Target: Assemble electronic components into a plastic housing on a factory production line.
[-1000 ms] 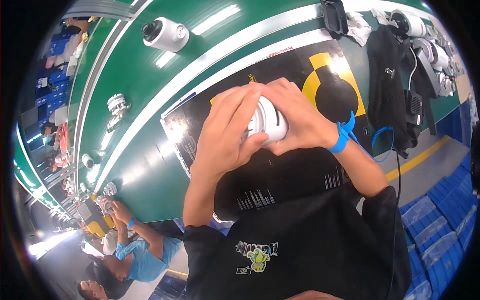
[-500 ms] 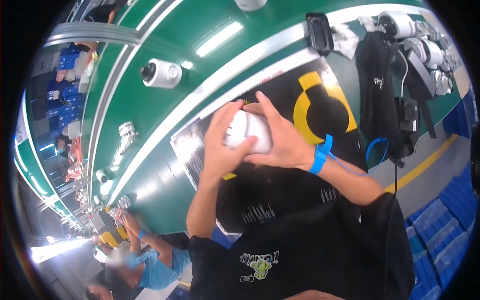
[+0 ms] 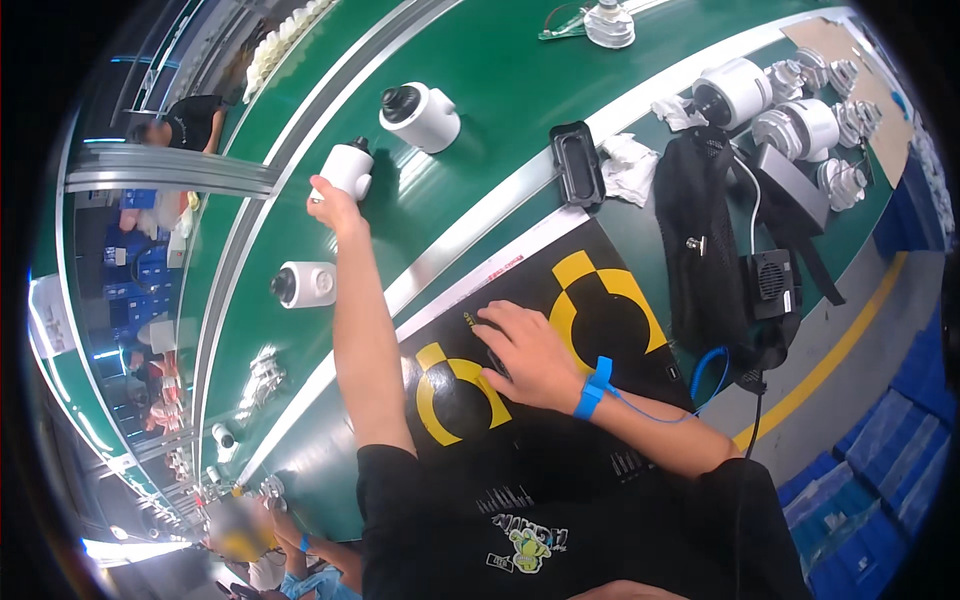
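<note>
Reaching far out with our left hand [image 3: 337,207], we hold a white can [image 3: 346,172] that has a black top. Our fingers are wrapped around its low end. The can is over the green belt [image 3: 500,100], past the pale rail [image 3: 425,270], and it leans a little to the right. We cannot tell if it touches the belt or hangs just above it. A second white can [image 3: 427,122] sits near it, up and to the right. A third white can [image 3: 314,284] lies to the left of our forearm.

Our right hand [image 3: 535,357] is over the black mat [image 3: 635,370], by two yellow shapes [image 3: 574,269]. Its fingers are spread apart and bent a bit. We cannot tell if the tips touch the mat. A blue band [image 3: 592,388] goes around our right wrist.

Past that hand we see a black tray [image 3: 583,193], with a white cloth [image 3: 630,172] just beside it. A black bag [image 3: 690,240] lies to the right.
</note>
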Tool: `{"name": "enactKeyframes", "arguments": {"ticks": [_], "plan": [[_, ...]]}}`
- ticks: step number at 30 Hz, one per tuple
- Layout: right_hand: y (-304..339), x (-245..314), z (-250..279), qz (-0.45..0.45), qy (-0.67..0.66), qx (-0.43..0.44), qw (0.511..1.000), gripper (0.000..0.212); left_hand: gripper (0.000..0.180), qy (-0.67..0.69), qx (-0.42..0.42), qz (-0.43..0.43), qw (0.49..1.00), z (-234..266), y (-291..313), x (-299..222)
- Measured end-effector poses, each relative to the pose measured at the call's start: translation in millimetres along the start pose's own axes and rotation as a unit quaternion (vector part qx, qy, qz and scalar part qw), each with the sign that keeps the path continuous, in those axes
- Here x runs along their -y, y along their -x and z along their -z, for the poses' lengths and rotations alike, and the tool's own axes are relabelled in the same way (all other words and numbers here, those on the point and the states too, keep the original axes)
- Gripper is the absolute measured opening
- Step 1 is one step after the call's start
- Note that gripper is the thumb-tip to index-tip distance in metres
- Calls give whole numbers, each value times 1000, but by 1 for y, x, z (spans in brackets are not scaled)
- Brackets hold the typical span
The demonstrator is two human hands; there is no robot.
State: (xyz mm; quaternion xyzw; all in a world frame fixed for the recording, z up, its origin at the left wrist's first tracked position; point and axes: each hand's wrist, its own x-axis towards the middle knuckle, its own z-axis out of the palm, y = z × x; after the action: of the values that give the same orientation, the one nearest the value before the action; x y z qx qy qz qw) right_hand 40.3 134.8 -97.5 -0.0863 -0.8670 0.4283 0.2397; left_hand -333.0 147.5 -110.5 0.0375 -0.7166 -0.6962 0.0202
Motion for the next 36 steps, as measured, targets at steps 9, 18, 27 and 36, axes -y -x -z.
{"name": "enactKeyframes", "arguments": {"ticks": [9, 18, 27, 36], "plan": [[-3, -1, -3, -20, 40, 10, 999, 45, 59, -234, 239, -483, 809, -49, 49, -73], [-1, 6, 0, -2, 0, -4, 1000, 48, 73, -253, 286, -376, 844, 14, 73, -70], [-88, 57, 140, 211, -270, -273, 899, 23, 78, 310, 307, 210, 875, 135, 221, 18], [-227, -258, 193, -65, 353, -149, 921, 115, 74, 405, 347, 199, 822, 124, 225, 45]]}}
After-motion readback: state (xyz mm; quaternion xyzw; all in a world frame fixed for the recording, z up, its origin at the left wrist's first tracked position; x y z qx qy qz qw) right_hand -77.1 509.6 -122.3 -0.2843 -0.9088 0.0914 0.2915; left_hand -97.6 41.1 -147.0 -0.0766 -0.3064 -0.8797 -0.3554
